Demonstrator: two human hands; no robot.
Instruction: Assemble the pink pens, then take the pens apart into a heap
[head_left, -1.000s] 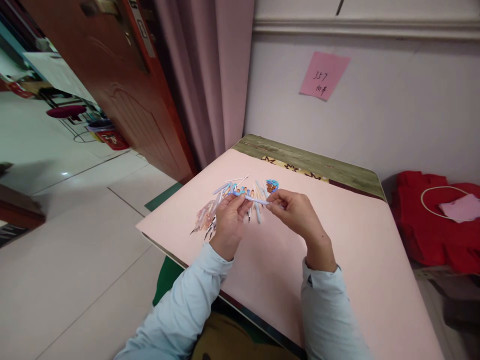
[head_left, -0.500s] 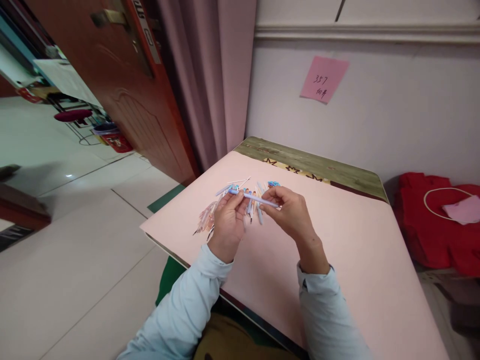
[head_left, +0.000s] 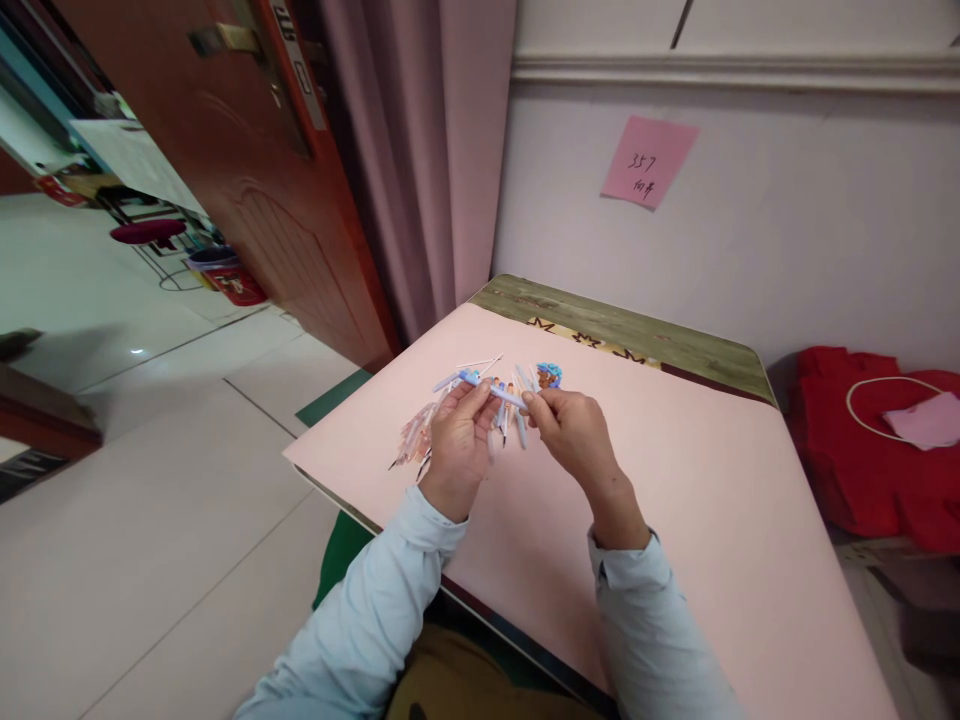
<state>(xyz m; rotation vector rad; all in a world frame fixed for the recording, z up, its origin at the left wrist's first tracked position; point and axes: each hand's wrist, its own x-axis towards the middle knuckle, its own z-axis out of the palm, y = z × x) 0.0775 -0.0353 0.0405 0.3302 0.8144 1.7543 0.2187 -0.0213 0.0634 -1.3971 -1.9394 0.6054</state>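
Between both hands, above the table, is a light blue pen (head_left: 507, 396) with a darker blue end at the left. My left hand (head_left: 461, 430) is closed on its left part, thumb on top. At the pen's right end, my right hand (head_left: 571, 425) pinches it between thumb and fingers. Beneath and beyond the hands lie several pen parts: pinkish barrels (head_left: 411, 440) at the left and thin white refills (head_left: 480, 362) at the back. A small pile of blue and brown pieces (head_left: 549, 376) sits just behind my right hand.
The table (head_left: 697, 520) has a pink cover, with a green wood-look strip (head_left: 622, 325) along the back by the wall. A red bag (head_left: 870, 440) stands to the right. At the left are a brown door (head_left: 300, 220) and a purple curtain (head_left: 465, 150).
My right hand has slid left along the pen and closed more tightly on its right end. The blue and brown pile shows more now. My left hand stays nearly in place.
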